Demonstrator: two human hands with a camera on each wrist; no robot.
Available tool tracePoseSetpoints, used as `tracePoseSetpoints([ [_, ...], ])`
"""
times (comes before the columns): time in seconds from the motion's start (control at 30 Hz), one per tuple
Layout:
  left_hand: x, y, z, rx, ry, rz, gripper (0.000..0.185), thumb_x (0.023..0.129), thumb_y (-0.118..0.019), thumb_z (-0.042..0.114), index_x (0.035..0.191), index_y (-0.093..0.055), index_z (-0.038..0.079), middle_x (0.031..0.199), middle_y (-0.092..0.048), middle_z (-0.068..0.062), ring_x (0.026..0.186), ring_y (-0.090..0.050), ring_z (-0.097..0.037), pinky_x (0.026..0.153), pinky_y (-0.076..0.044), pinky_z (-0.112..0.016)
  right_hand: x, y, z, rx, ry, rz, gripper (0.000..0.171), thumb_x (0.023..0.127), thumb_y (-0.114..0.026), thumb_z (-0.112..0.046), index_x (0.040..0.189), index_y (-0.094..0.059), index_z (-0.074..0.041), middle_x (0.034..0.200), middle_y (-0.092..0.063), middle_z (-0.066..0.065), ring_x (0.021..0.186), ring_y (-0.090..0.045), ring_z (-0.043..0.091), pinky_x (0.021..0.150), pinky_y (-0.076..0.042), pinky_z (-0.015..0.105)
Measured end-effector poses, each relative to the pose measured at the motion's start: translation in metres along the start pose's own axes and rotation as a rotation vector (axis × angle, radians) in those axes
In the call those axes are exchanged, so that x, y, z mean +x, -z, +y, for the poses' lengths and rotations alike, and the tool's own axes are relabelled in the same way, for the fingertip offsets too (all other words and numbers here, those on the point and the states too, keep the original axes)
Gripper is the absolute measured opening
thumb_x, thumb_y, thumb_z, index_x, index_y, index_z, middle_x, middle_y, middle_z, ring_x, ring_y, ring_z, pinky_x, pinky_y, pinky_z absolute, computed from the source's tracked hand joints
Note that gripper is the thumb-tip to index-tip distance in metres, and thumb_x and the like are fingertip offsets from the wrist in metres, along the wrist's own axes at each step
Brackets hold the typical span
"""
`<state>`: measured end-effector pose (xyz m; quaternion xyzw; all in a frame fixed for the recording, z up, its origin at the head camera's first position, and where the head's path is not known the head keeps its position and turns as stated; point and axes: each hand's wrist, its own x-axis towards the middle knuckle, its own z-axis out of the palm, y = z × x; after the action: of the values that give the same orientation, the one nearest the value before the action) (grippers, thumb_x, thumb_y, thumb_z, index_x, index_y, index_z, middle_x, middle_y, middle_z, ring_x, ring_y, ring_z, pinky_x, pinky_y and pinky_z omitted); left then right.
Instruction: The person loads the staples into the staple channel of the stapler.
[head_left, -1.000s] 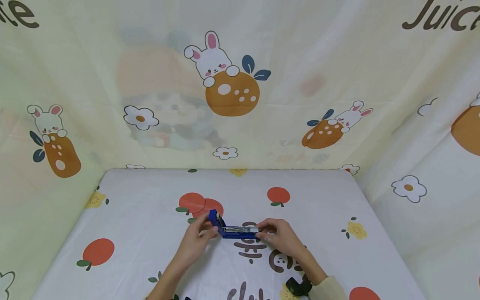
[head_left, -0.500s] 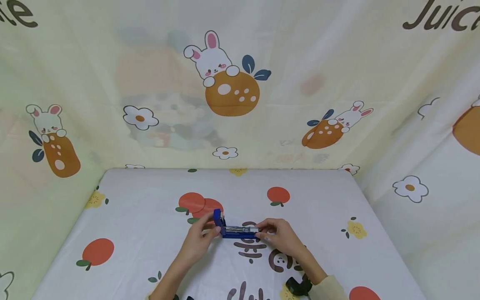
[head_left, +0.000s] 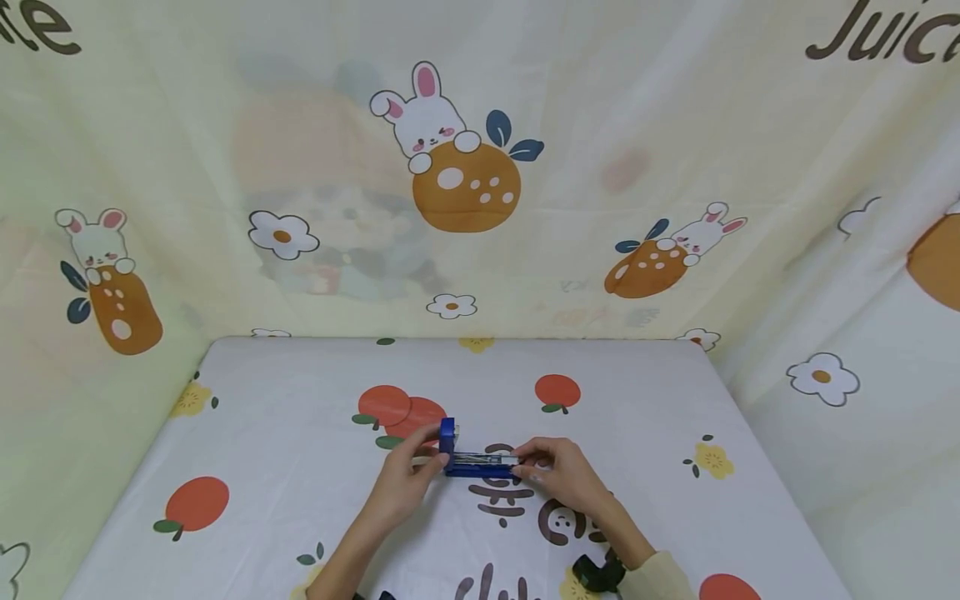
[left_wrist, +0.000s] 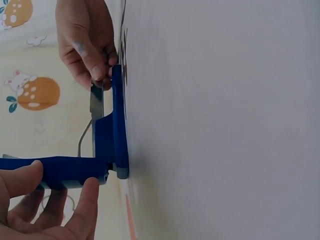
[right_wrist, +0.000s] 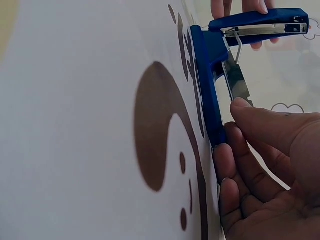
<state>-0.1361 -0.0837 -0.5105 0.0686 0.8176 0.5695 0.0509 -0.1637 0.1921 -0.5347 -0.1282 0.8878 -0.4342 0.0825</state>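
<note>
Stapler (head_left: 474, 460) low centre of frame on the tablecloth (head_left: 247, 433) — my left hand (head_left: 401, 483) pinches the raised lid, my right hand (head_left: 562, 477) pinches the base's front end. Best keep that base pressed flat — lid swung fully upright.

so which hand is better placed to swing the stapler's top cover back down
Left, probably. The left hand grips the raised top cover, while the right hand steadies the stapler base's front end.

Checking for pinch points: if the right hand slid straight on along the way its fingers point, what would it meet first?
The right hand points left along the blue stapler; past it, probably the raised stapler lid the left hand holds, though depth is unclear.
</note>
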Motion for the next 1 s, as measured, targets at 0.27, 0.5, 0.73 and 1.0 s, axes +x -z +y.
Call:
tracePoseSetpoints([
  [0.27, 0.001, -0.003, 0.001, 0.021, -0.005, -0.012, 0.044, 0.097, -0.061, 0.020, 0.139, -0.052, 0.025, 0.135, -0.060, 0.000, 0.118, -0.058, -0.022, 0.097, -0.056, -0.037, -0.001, 0.000, 0.002, 0.000, 0.001, -0.004, 0.015, 0.085, -0.076, -0.025, 0.100, -0.073, -0.024, 0.085, -0.069, -0.010, 0.076, -0.061, 0.008, 0.071, -0.052, 0.019],
  [0.5, 0.002, -0.005, 0.002, 0.013, -0.014, -0.016, 0.043, 0.096, -0.062, 0.018, 0.137, -0.054, 0.023, 0.134, -0.061, 0.001, 0.117, -0.058, -0.020, 0.094, -0.057, -0.032, -0.001, -0.002, 0.005, 0.005, -0.003, -0.004, 0.015, 0.085, -0.076, -0.027, 0.099, -0.073, -0.027, 0.085, -0.069, -0.011, 0.076, -0.061, 0.007, 0.071, -0.052, 0.019],
  [0.73, 0.004, -0.010, 0.002, 0.038, -0.034, -0.006, 0.042, 0.095, -0.063, 0.016, 0.136, -0.055, 0.023, 0.131, -0.062, 0.000, 0.114, -0.058, -0.019, 0.093, -0.057, -0.028, -0.001, -0.002, 0.003, 0.003, -0.011, 0.003, 0.014, 0.085, -0.076, -0.025, 0.099, -0.073, -0.026, 0.084, -0.069, -0.010, 0.076, -0.061, 0.008, 0.072, -0.052, 0.019],
  [1.0, 0.006, -0.014, 0.003, 0.073, -0.051, 0.011, 0.040, 0.095, -0.064, 0.016, 0.134, -0.057, 0.022, 0.127, -0.064, -0.003, 0.113, -0.059, -0.021, 0.092, -0.058, -0.029, 0.000, 0.000, 0.002, 0.008, -0.015, 0.001, 0.016, 0.085, -0.076, -0.024, 0.100, -0.073, -0.024, 0.084, -0.069, -0.010, 0.076, -0.061, 0.008, 0.071, -0.052, 0.019],
])
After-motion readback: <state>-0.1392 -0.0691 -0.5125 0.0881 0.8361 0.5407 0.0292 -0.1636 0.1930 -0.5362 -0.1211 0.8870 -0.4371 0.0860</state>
